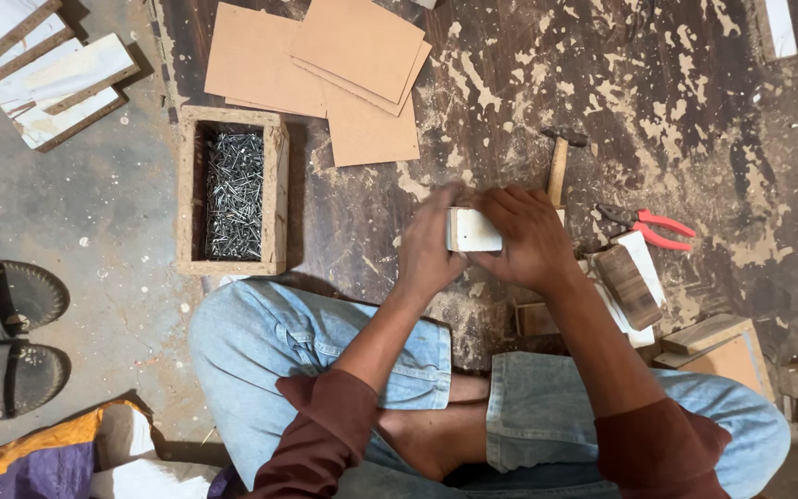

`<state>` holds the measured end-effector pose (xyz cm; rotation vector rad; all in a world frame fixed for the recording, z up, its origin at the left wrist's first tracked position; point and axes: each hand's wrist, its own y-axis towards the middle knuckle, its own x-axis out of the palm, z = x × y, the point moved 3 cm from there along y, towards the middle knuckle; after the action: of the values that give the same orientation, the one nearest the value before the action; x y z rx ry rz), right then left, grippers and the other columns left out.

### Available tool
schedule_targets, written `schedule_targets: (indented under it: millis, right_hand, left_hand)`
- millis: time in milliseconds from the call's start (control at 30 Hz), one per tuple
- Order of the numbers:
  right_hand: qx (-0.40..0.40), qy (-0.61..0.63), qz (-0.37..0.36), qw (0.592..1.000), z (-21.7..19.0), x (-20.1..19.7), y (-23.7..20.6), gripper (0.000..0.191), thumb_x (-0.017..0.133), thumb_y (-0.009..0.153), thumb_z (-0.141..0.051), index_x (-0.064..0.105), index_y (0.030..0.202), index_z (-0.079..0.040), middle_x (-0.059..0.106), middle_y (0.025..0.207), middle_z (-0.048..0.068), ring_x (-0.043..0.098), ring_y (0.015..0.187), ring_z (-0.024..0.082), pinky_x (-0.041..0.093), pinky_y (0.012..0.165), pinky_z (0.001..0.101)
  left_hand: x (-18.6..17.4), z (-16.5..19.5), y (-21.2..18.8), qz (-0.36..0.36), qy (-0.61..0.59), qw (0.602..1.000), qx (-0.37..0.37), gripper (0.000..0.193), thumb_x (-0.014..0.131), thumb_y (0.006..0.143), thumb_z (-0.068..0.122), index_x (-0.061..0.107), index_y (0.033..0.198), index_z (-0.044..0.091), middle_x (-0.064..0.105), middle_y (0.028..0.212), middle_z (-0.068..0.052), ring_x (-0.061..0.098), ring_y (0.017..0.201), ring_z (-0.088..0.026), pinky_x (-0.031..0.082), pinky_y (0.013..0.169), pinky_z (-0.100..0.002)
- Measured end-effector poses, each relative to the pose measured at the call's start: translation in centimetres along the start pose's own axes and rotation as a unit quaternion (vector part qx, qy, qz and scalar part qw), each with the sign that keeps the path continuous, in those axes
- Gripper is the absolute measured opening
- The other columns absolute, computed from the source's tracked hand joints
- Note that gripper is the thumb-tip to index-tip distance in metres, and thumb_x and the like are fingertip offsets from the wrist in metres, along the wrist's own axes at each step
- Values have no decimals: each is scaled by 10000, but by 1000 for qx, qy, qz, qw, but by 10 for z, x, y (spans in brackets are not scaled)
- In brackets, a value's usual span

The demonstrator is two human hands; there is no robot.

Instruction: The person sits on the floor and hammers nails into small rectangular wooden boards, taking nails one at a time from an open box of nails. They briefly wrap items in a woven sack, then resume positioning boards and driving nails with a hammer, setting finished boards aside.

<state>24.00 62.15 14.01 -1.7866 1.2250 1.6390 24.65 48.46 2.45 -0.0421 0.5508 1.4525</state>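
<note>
Holding the white block (473, 230) square is advisable here, judging by the grip. Right of the nail box (233, 192), the left hand (429, 248) clasps its left end; the right hand (526, 236) clamps its right end, near the hammer (560, 159).

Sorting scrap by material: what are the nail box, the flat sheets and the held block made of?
Nail box: probably raw particleboard, speckled edges. Flat sheets: smooth brown, likely hardboard. Block between left hand and right hand: white-faced, perhaps laminated board.
</note>
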Motion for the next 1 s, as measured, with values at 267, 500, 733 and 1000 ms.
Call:
schedule_targets:
  millis: [267,500,733,1000]
  right_hand:
    - [9,40,-38,998,0,-3,6,657,741,791,-514,660,1264,-65,693,1164,115,650,1066,308,449,891,464]
    - [12,10,-36,999,-2,2,3,705,739,758,-610,658,1232,-94,709,1148,96,656,1075,309,446,893,461]
    - [14,-10,-24,1000,-2,7,1,653,802,741,-541,680,1209,-103,704,1139,123,650,1100,332,450,960,483]
    - [87,-28,-123,988,-17,1,17,558,881,699,-458,727,1131,-140,724,1014,79,675,985,290,481,857,456]
  left_hand:
    - [10,-11,-3,-53,52,996,-42,952,923,623,65,420,1429,14,566,1401,-267,574,1313,-429,454,1144,-488]
    - [-25,24,14,-97,40,994,-25,1041,904,583,93,374,1475,13,583,1341,-233,587,1253,-406,442,1101,-511]
    - [-167,-11,13,71,186,980,-16,426,679,846,110,638,1261,22,661,1180,-213,623,1117,-426,510,973,-506]
    - [-237,-120,16,70,418,886,-190,107,632,865,28,728,821,11,712,955,-233,710,834,-444,566,757,-541]
